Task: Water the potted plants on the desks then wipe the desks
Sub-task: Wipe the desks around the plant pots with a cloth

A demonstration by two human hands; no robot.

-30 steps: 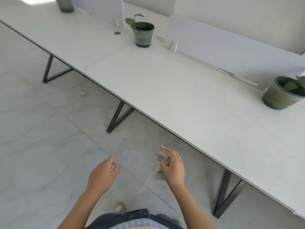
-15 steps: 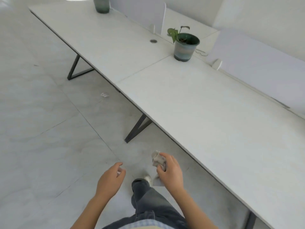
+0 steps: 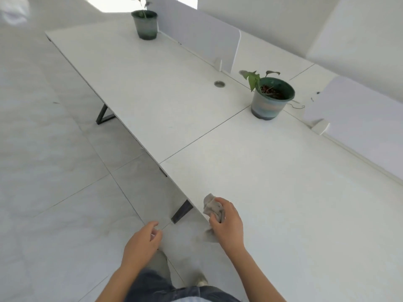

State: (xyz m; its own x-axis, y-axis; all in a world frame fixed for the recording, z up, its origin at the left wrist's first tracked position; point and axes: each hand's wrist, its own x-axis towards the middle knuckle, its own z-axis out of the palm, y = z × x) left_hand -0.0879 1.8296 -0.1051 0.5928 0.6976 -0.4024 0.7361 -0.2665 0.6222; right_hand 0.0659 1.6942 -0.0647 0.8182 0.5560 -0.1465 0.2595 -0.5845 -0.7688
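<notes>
My right hand (image 3: 227, 225) grips a crumpled grey cloth (image 3: 211, 207) at the near edge of the long white desk (image 3: 283, 192). My left hand (image 3: 142, 241) hangs over the floor to the left of it, fingers loosely curled and holding nothing. A potted plant (image 3: 269, 98) with a few green leaves stands on the desk near the seam between two desktops. A second potted plant (image 3: 145, 23) stands at the far end of the desk.
White partition panels (image 3: 202, 38) run along the back of the desk. A round cable grommet (image 3: 219, 84) sits left of the near pot. Dark metal desk legs (image 3: 182, 211) stand under the front edge. Grey tiled floor (image 3: 54, 192) lies to the left.
I have walked leftward along the desk: the pots shifted right and nearer in view, and the rightmost pot left the frame. My right hand with the cloth now reaches the desk edge.
</notes>
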